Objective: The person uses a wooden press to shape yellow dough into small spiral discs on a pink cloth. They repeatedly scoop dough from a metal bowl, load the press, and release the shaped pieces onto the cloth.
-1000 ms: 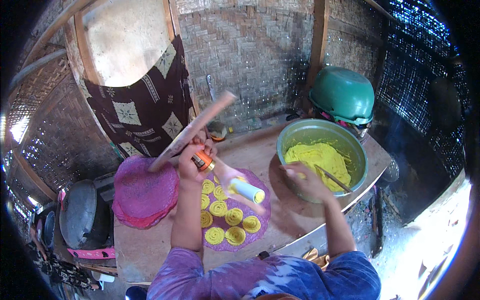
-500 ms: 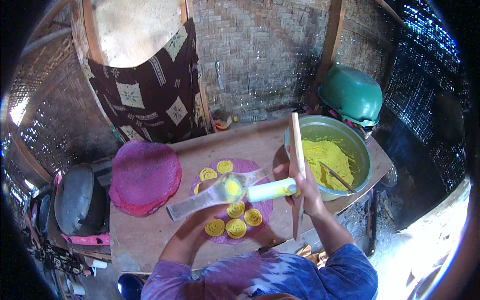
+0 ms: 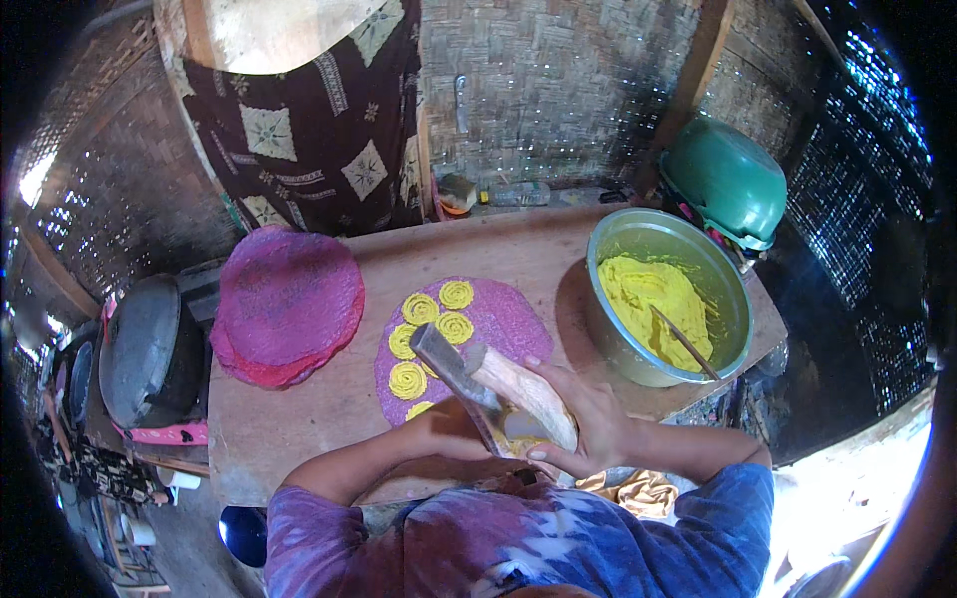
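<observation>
Close in front of my chest is a wooden hand press in two parts, a dark flat bar point(image 3: 454, 374) and a paler thick wooden piece point(image 3: 523, 389). My left hand point(image 3: 454, 431) is closed at the dark bar, its fingers partly hidden. My right hand point(image 3: 596, 411) wraps the pale piece, thumb on the near side. Just beyond lies a round pink mat point(image 3: 516, 329) bearing several yellow dough spirals point(image 3: 456, 294); the press and my left arm cover part of it. At the right, a green basin point(image 3: 745, 334) holds yellow dough point(image 3: 648, 294) with a stick point(image 3: 683, 344) leaning in it.
On the table's point(image 3: 269, 434) left lies a stack of pink round mats point(image 3: 289, 299). An upturned green tub point(image 3: 728, 179) stands behind the basin. A dark pot point(image 3: 150, 354) sits left of the table. At the back edge lies a clear bottle point(image 3: 523, 193).
The press has come down and closer to my chest, and its parts have turned and folded together. My right hand has moved nearer my body. The view has shifted, uncovering more spirals.
</observation>
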Demonstrator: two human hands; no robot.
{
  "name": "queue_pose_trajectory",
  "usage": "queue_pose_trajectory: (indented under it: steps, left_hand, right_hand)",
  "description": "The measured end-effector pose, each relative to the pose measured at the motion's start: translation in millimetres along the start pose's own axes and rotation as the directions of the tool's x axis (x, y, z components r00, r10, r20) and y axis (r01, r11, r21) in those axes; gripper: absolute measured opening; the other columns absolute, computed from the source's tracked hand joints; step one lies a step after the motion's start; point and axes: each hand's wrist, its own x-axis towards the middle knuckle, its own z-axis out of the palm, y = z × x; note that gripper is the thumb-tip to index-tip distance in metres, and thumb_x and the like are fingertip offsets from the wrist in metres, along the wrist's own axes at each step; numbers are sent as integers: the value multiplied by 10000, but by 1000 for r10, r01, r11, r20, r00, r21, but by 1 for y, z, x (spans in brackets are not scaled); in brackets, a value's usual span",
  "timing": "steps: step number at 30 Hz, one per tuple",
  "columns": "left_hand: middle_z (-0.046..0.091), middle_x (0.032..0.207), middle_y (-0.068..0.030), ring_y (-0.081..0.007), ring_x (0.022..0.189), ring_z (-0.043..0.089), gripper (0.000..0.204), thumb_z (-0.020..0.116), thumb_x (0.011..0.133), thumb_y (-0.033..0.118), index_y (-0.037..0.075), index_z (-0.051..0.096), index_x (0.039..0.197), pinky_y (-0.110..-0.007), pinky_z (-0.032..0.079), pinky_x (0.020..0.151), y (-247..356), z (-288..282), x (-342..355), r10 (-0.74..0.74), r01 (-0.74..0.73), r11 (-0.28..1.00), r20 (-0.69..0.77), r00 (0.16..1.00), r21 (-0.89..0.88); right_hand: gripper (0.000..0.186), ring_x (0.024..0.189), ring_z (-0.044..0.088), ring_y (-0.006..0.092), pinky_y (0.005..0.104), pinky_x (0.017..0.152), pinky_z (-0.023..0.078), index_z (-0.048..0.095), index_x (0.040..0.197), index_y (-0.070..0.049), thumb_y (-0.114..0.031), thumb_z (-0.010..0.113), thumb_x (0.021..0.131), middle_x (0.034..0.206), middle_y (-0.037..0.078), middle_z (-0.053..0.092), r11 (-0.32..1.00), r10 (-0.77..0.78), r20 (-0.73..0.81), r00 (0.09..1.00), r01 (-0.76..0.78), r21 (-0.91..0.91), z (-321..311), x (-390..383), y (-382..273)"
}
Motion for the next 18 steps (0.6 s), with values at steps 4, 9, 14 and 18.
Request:
queue_pose_trajectory:
  steps: [4, 9, 14, 18]
  left_hand:
    - [593, 1285, -132, -268, 1188, 556, 612, 820, 760, 290, 56, 578, 1271, -399, 428, 1038, -30, 7, -8, -275, 284, 948, 75, 958, -142]
    - [639, 1208, -125, -226, 1121, 598, 603, 844, 692, 100, 25, 594, 1235, -364, 464, 980, -29, -11, -22, -296, 267, 922, -65, 953, -280]
    - [620, 1094, -85, -285, 1045, 574, 312, 763, 768, 245, 117, 681, 1041, -405, 441, 917, -31, -2, -58, -278, 351, 936, -609, 743, 1]
    - [606, 1092, -4, -227, 1019, 533, 262, 712, 803, 330, 197, 701, 1028, -425, 396, 882, -74, 76, -111, -305, 637, 615, -604, 736, 465]
  right_hand:
    - [1102, 1376, 364, 371, 463, 1109, 319, 193, 1490, 38, -595, 718, 757, 1504, 258, 307, 929, 219, 88, 972, -235, 285, 1, -2, 20]
    - [1298, 1342, 371, 354, 468, 1084, 340, 153, 1521, -26, -632, 827, 592, 1455, 244, 343, 91, -3, 660, 751, -657, 748, 43, -85, 110]
    - [1342, 1192, 512, 367, 478, 985, 435, 174, 1506, -41, -589, 887, 509, 1328, 247, 463, -229, 102, 310, 945, -281, 932, 89, -93, 96]
    - [1275, 1085, 551, 363, 451, 861, 488, 278, 1476, -75, -598, 877, 480, 1235, 234, 514, -243, 291, 114, 950, -42, 969, 86, -114, 105]
